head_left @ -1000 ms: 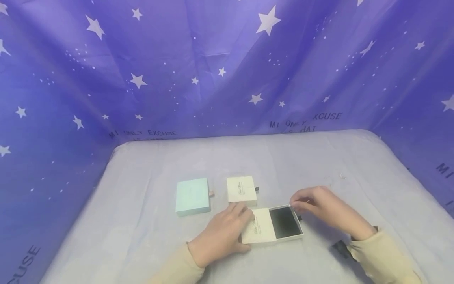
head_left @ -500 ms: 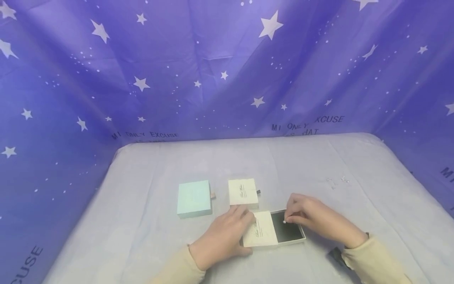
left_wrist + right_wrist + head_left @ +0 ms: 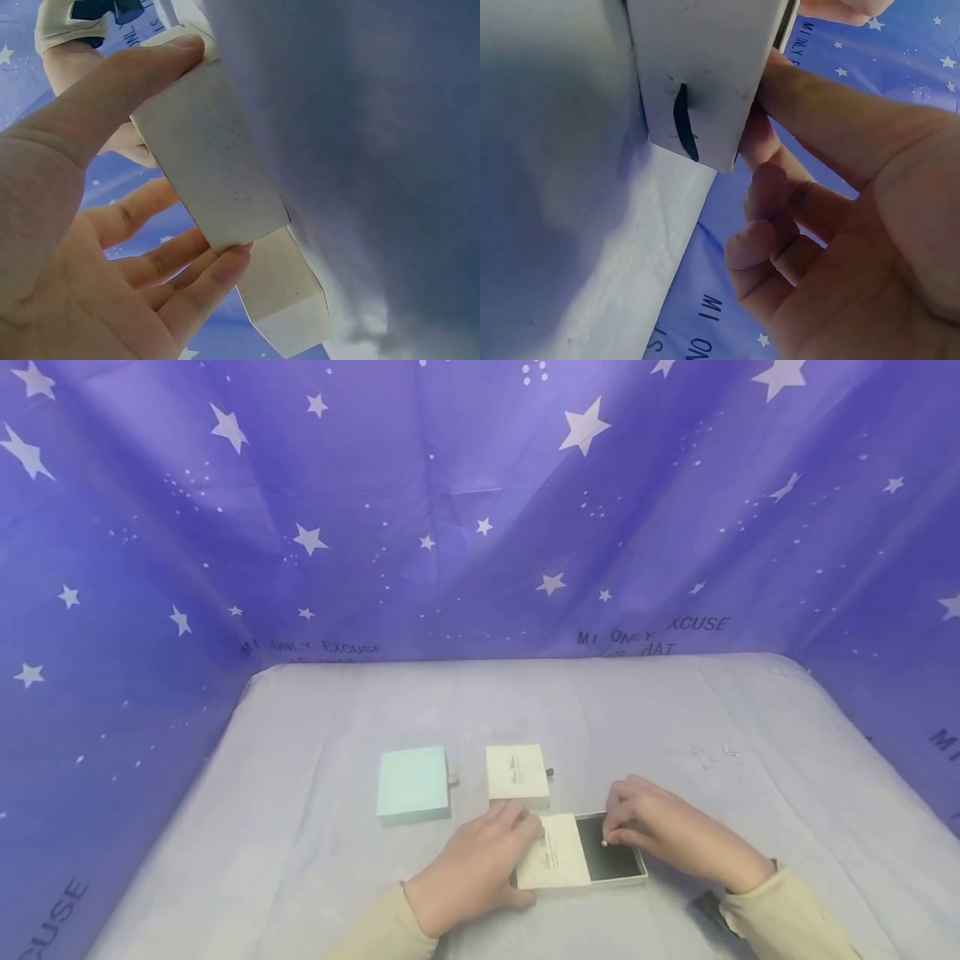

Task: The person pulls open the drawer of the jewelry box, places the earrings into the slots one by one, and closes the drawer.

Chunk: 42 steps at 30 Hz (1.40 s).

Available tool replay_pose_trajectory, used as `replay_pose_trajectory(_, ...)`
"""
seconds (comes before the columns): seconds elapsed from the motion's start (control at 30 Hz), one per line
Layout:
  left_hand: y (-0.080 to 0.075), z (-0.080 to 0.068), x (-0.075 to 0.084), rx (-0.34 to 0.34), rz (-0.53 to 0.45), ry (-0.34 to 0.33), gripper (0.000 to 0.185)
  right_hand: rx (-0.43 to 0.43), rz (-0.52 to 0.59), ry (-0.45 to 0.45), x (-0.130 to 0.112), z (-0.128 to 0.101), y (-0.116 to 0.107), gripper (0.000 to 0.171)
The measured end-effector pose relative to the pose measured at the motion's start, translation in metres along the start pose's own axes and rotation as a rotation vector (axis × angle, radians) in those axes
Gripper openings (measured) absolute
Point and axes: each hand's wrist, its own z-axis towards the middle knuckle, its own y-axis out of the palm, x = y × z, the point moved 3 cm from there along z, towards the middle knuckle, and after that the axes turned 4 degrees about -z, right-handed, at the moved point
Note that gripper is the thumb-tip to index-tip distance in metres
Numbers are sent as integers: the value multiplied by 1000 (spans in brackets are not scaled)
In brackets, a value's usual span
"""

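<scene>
In the head view a cream drawer-style gift box (image 3: 566, 864) lies on the cloth, its drawer (image 3: 617, 865) slid out to the right and lined in black. My left hand (image 3: 472, 868) grips the box's sleeve, thumb on the near side and fingers on the far side; the left wrist view shows the sleeve's end wall (image 3: 210, 157) between them. Above the black lining, my right hand (image 3: 667, 831) pinches a small white bead-like piece (image 3: 604, 843), mostly hidden by the fingertips. From the right wrist, the drawer's front with its dark ribbon pull (image 3: 684, 124) shows beside my fingers.
Just behind stands a similar closed cream box (image 3: 516, 770) with a dark tab. A mint-green box (image 3: 412, 781) with a pinkish tab is to its left. Small silvery jewellery pieces (image 3: 731, 750) lie at the back right. A starry purple curtain (image 3: 480, 585) hangs around the table.
My right hand has moved left and down from the drawer's far right corner to over the black lining, the bead-like piece at its fingertips. The left hand stays on the box.
</scene>
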Motion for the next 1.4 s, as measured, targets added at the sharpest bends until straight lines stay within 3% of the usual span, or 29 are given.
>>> replay_pose_trajectory(0.2, -2, 3, 0, 0, 12, 4, 59, 51, -59, -78, -3, 0, 4, 11)
replay_pose_trajectory(0.47, -1, 2, 1, -3, 6, 1, 58, 70, -93, -46, -4, -2, 7, 15)
replay_pose_trajectory(0.7, 0, 1, 1, -4, -3, 5, 57, 91, -73, -78, -2, -1, 9, 17)
replay_pose_trajectory(1.4, -3, 1, 2, 12, 15, 6, 58, 44, -141, 16, -17, 1, 5, 20)
